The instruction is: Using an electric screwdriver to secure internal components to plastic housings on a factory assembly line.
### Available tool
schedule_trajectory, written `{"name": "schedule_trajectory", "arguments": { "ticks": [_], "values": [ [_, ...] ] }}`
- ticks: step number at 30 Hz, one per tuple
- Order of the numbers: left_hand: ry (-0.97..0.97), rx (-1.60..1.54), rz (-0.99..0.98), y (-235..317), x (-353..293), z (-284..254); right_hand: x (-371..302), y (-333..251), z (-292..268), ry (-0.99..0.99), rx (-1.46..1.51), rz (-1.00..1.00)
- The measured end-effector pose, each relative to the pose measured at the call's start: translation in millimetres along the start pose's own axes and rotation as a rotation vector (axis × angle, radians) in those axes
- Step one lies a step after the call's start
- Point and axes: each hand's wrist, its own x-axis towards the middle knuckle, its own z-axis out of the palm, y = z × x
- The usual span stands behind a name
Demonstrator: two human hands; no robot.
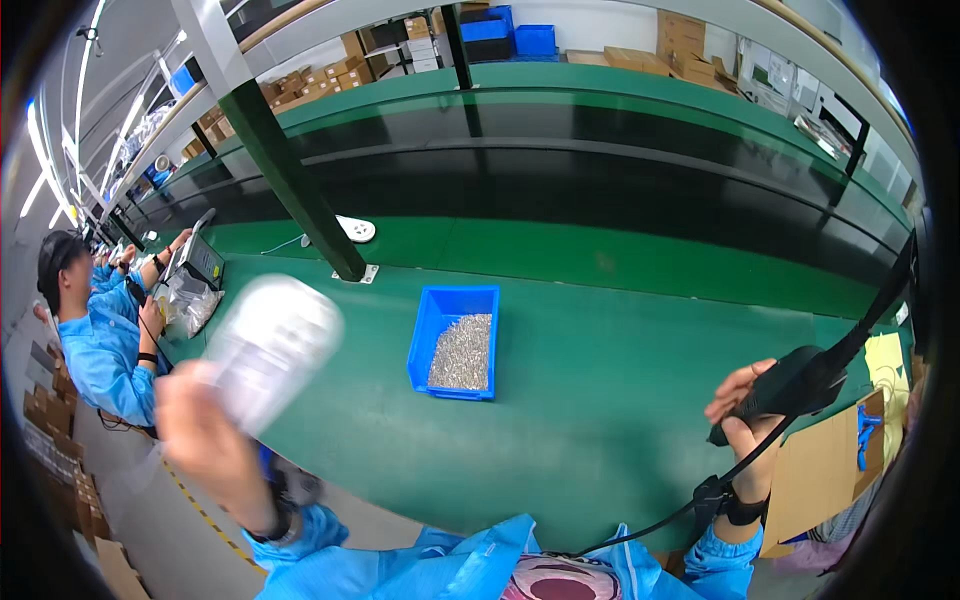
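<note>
My left hand (205, 425) is raised at the left and grips a white plastic casing (275, 345). The casing is flat with rounded ends, and motion smears its details. On the right, my right hand (745, 415) wraps round a black electric screwdriver (780, 385), whose thick cord runs to the upper right. Between the hands, a blue bin (425, 340) stands on the green bench and holds a heap of small silvery screws (462, 355). Neither hand touches the bin.
A green post (300, 185) rises from the bench (570, 350), with a white power strip (356, 229) beside it. A dark conveyor (560, 180) runs behind. At the left a co-worker (105, 340) sits near a plastic bag (190, 303). An open cardboard box (815, 465) stands at the right.
</note>
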Motion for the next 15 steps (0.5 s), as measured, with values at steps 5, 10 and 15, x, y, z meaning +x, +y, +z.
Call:
{"name": "schedule_trajectory", "arguments": {
  "ticks": [5,10,15],
  "values": [
    [-1.022,-0.499,0.418,46.3,-103.8,64.6,5.7,5.0,6.0,-0.059,0.057,0.047],
    [-1.111,-0.655,0.431,91.6,-147.1,112.3,0.1,10.1,5.6,-0.107,0.064,0.074],
    [-1.081,-0.631,0.471,95.0,-150.9,120.1,-0.3,14.3,12.2,-0.084,-0.007,-0.012]
  ]
}}
